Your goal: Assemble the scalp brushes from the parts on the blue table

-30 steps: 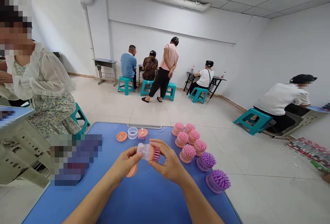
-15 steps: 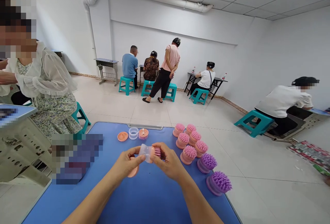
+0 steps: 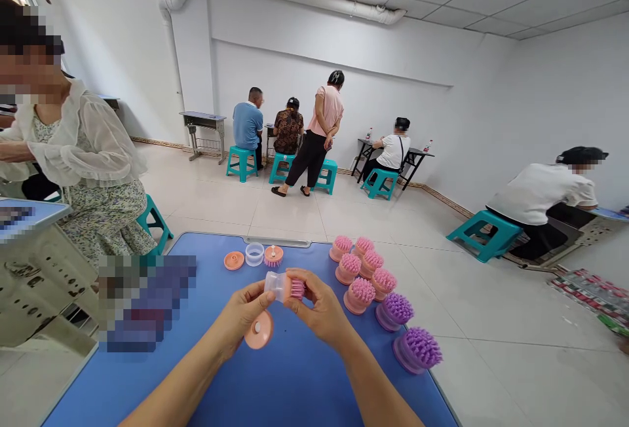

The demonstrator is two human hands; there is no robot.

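Observation:
Over the middle of the desk, my left hand (image 3: 248, 312) pinches a clear plastic cup (image 3: 275, 285) between thumb and fingers. An orange cap (image 3: 259, 331) with a white knob hangs below that same hand, seemingly held by its lower fingers. My right hand (image 3: 317, 302) is closed around an orange brush head (image 3: 296, 289) with pink bristles, which meets the cup's right end. Behind the hands lie another orange cap (image 3: 234, 260), a clear ring-shaped cup (image 3: 254, 254) and a brush head (image 3: 273, 256) with its bristles down.
Several pink-bristled brushes (image 3: 360, 295) and two purple ones (image 3: 417, 350) stand along the right side of the blue desk (image 3: 295, 381). A pixelated patch (image 3: 150, 306) covers the left side. A person (image 3: 83, 152) sits close by on the left; others are farther back.
The orange cap under my left hand has turned to show its face and knob. The cup and brush head have shifted slightly left and are more in line with each other.

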